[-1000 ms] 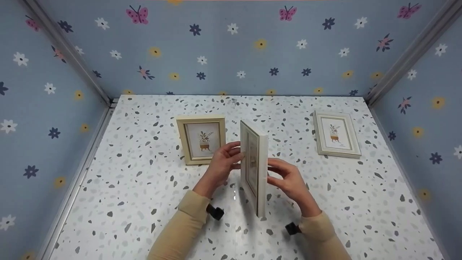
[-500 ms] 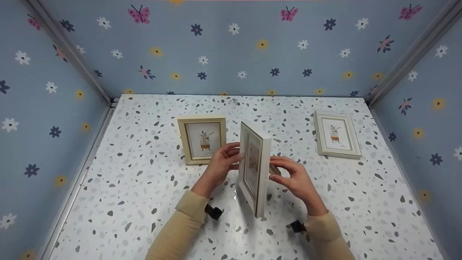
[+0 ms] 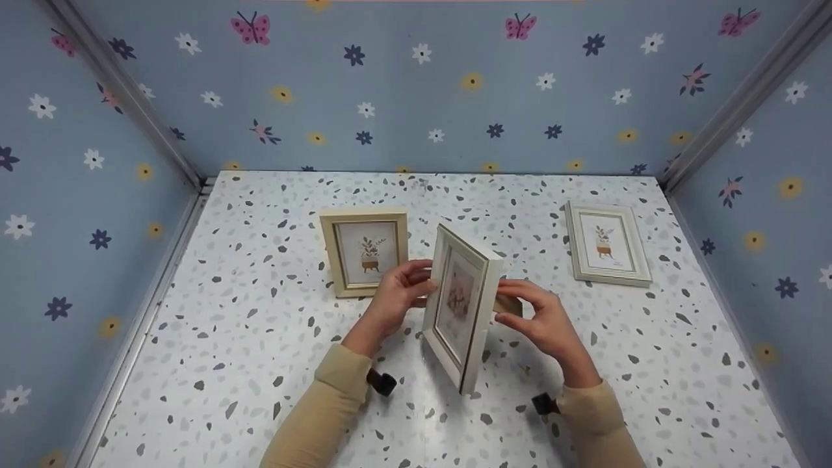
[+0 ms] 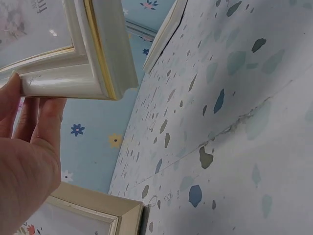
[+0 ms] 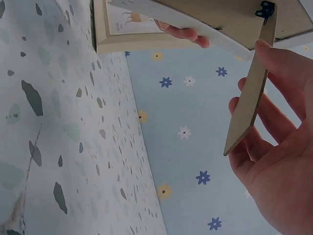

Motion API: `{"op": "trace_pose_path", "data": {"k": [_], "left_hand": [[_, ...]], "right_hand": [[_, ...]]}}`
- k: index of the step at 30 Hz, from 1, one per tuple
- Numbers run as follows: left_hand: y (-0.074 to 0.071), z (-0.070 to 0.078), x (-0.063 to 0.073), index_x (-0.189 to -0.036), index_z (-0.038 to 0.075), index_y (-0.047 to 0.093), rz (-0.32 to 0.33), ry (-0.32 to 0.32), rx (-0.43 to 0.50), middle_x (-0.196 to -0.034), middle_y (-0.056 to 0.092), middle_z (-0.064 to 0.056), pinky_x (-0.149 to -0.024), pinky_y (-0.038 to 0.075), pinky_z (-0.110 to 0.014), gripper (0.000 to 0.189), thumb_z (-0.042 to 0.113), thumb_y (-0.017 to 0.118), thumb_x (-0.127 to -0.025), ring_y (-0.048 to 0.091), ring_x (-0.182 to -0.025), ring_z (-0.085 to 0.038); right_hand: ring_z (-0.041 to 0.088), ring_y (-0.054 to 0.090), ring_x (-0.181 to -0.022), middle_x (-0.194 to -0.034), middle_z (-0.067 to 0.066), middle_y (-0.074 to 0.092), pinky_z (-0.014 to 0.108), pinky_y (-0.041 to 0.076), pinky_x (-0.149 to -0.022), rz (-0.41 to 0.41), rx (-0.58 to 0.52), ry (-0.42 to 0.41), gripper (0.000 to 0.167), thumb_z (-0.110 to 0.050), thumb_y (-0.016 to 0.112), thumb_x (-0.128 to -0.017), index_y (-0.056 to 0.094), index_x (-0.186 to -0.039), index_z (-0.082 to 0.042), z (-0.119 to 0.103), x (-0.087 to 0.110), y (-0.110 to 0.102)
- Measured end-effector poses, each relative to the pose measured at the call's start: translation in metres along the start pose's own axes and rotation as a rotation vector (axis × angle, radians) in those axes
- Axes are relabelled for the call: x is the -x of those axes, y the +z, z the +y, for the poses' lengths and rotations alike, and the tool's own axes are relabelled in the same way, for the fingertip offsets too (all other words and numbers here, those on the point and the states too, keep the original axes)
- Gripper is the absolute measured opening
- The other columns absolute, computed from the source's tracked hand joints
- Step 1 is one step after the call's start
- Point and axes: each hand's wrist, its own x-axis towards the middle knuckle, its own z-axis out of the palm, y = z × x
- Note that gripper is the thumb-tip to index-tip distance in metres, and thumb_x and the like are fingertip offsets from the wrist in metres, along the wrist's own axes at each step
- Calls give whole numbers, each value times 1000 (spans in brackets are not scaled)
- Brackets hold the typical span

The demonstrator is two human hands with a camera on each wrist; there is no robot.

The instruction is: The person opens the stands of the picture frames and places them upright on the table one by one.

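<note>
A white picture frame [image 3: 458, 299] with a pink flower print is held upright, turned partly sideways, over the table. My left hand [image 3: 396, 292] pinches its left edge; the left wrist view shows the thumb on the front moulding [image 4: 58, 81] and the fingers behind. At the back, my right hand [image 3: 546, 318] pinches the frame's stand leg [image 5: 252, 93], a flat beige board swung out from the backing on a dark hinge [image 5: 265, 10]. Behind my left hand stands a cream-gold picture frame [image 3: 369, 250] with a potted-plant print.
Another white picture frame [image 3: 608, 244] lies face up at the right on the speckled table [image 3: 260, 325]. Blue flowered panels [image 3: 416, 84] enclose the table at the back and sides.
My right hand has moved right, swinging the stand leg out from the back. The white picture frame has turned so more of its front shows. My left hand stays nearly still.
</note>
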Motion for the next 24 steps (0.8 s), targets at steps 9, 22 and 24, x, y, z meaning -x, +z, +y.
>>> {"op": "trace_pose_path", "data": {"k": [9, 22, 24], "left_hand": [[0, 0, -1, -129, -3, 60, 19, -17, -61, -113, 70, -14, -71, 60, -34, 39, -4, 67, -91, 70, -90, -19], [1, 0, -1, -125, -2, 63, 27, 23, -58, -114, 70, -15, -74, 60, -38, 36, -3, 70, -90, 71, -92, -23], [2, -1, -1, -124, -1, 64, 37, 28, -55, -113, 70, -15, -75, 60, -39, 36, -3, 70, -89, 70, -93, -23]], "right_hand": [[18, 59, -117, -121, 18, 66, 18, 43, -97, 23, 74, -80, 37, 9, 80, -77, 71, -113, 5, 7, 1, -2], [22, 63, -97, -106, 19, 69, 15, 45, -89, 201, 154, -203, 30, 16, 79, -73, 73, -100, 5, 16, 1, 4], [24, 63, -92, -103, 20, 68, 14, 46, -86, 240, 189, -229, 28, 18, 79, -72, 73, -97, 6, 19, 0, 6]]}}
